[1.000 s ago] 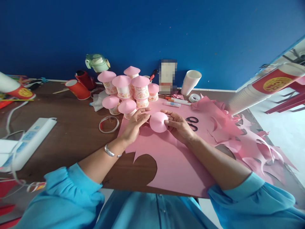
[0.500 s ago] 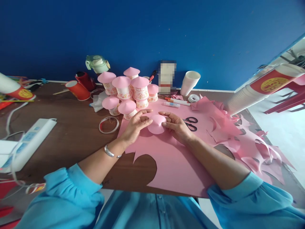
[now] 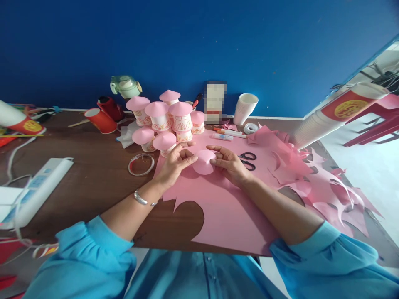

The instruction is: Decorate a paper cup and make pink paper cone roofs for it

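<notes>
Between my two hands is a small pink paper cone point(image 3: 204, 164), held above the pink paper sheet point(image 3: 230, 220). My left hand point(image 3: 178, 162) grips its left edge between thumb and fingers. On the other side, my right hand point(image 3: 230, 164) pinches its right edge, the thumb lying on the upper surface. Just beyond my left hand stand several decorated paper cups point(image 3: 182, 124) topped with pink cone roofs point(image 3: 156, 109). Black-handled scissors point(image 3: 248, 161) lie right of my right hand, their blades hidden behind it.
Pink paper scraps point(image 3: 327, 187) spread over the right side. A stack of paper cups point(image 3: 330, 116) leans there. Along the wall are white cups point(image 3: 245, 109), a glue stick point(image 3: 222, 136) and tape point(image 3: 250, 128). Leftward lie a tape ring point(image 3: 141, 164), a red cup point(image 3: 100, 121) and a power strip point(image 3: 37, 193).
The whole view has shifted slightly. Both hands keep their hold on the paper cone, which stays in nearly the same place and pose.
</notes>
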Demonstrator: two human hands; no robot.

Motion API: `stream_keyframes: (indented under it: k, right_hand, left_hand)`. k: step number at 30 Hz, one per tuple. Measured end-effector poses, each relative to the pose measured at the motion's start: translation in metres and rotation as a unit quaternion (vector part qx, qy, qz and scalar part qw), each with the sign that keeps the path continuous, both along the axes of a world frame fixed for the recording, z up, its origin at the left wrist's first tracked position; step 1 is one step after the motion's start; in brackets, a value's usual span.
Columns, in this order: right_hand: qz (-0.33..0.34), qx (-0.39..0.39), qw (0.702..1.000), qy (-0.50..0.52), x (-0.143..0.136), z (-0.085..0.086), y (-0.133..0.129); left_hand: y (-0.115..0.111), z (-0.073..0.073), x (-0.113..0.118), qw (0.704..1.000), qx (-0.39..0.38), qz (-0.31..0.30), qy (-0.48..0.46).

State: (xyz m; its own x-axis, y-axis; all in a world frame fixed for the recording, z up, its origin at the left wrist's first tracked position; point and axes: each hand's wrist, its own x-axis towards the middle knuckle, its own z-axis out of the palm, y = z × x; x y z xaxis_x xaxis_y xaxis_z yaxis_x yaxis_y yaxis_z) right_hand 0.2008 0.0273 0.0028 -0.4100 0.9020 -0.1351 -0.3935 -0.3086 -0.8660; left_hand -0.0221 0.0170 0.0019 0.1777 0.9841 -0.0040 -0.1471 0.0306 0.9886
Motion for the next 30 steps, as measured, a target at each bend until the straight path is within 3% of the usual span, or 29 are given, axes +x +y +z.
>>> stream_keyframes:
  k: [6, 10, 30]
  right_hand:
    - [0.006, 0.000, 1.000, -0.003, 0.0000, -0.0004, -0.0007]
    - [0.013, 0.014, 1.000, -0.013, -0.0015, 0.0006, -0.0018]
    - [-0.002, -0.010, 1.000, -0.001, -0.0005, -0.0024, 0.0000]
  left_hand:
    - [-0.0008, 0.0014, 0.0007, 0.999, -0.026, -0.022, -0.033]
    - [-0.0034, 0.0026, 0.0021, 0.999, -0.023, -0.030, 0.005]
    - [-0.0015, -0.0005, 0.0018, 0.999, -0.014, -0.013, -0.035]
